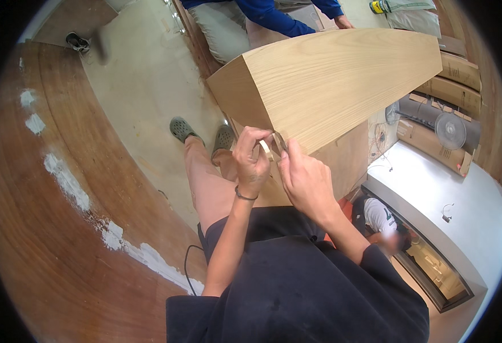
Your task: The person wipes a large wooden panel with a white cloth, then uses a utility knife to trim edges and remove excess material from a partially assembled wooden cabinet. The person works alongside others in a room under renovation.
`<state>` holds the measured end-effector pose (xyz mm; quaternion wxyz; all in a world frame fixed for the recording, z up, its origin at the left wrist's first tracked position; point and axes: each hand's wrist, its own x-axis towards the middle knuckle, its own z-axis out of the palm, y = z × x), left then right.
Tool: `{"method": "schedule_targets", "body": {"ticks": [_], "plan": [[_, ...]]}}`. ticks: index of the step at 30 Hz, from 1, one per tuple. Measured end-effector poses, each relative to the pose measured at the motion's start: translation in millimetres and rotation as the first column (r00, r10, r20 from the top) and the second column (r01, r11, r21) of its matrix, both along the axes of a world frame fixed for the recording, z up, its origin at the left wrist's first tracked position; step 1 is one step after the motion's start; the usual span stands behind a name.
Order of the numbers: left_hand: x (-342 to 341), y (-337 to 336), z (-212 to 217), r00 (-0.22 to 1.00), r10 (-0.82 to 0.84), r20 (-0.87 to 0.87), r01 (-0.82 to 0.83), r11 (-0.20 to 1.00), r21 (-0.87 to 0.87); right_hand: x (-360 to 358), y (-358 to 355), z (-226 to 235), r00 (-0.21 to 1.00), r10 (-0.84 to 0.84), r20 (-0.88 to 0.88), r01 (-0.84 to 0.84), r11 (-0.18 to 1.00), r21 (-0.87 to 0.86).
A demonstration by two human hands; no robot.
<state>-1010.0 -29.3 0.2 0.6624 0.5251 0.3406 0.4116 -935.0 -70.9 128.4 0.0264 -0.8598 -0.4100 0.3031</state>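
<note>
**Tape strip pinched at the panel's lower edge**

Tape strip [267, 150], thin and pale, was stretched between the two hands just under the lower edge of the big light-wood panel [331, 80]. Was pinched at its left end by the thumb and curled fingers [250, 140] of the left hand [252, 163], narrow and closed on it. Ran to the right into the fingertips of the right hand [305, 177], also drawn close together on the strip near the panel's edge; hard to tell how much of the tape touched the wood. Wore a dark band on the left wrist [245, 196].

Lay slanted across the upper middle, that panel, its narrow end face toward the left. Showed below it a smaller wooden cabinet [348, 160]. Stood in green clogs [182, 128] on a pale floor [142, 86]. Curved along the left, a brown wooden surface [39, 228] with white filler patches. Rested on the panel's far edge, a hand of another person in a blue sleeve [279, 20].
</note>
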Motion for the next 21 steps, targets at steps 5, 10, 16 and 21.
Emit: {"method": "schedule_targets", "body": {"ticks": [5, 10, 16, 21], "plan": [[0, -2, 3, 1.0, -0.017, 0.002, 0.017, 0.998, -0.063, 1, 3, 0, 0.997, 0.053, 0.049, -0.05, 0.997, -0.059], [0, 0, 7, 0.999, -0.021, -0.025, 0.02, 0.998, -0.053, 4, 10, 6, 0.998, 0.063, 0.006, -0.062, 0.991, -0.117], [0, -3, 4, 0.999, -0.035, -0.031, 0.033, 0.997, -0.064, 7, 12, 8, 0.997, 0.076, -0.006, -0.076, 0.987, -0.138], [-2, -7, -2, 0.998, -0.047, -0.031, 0.045, 0.997, -0.058, 8, 13, 6, 0.997, 0.07, -0.017, -0.072, 0.992, -0.103]]}}
